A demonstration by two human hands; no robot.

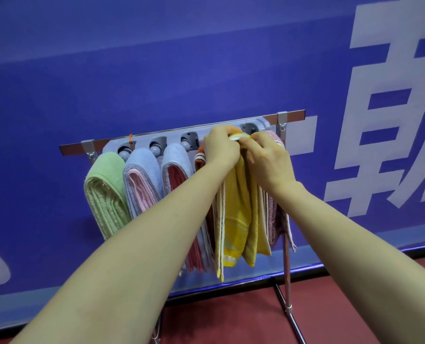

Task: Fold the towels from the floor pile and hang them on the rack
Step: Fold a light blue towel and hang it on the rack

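Both hands, left hand (221,145) and right hand (268,158), apparently pinch yellow towel (236,207) on rack (291,114).

The rack (294,114) stood on the red floor (343,306). From its left end to its right hung a green towel (104,192), two blue towels (142,167), an orange towel (200,156), a yellow towel (236,207) and a pink towel (277,219).

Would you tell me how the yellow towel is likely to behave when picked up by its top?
The yellow towel is probably floppy: it hangs in limp folds below the left hand and right hand. It seems light, since they hold it by the top alone. Its folded layers might slide apart if lifted by one edge.
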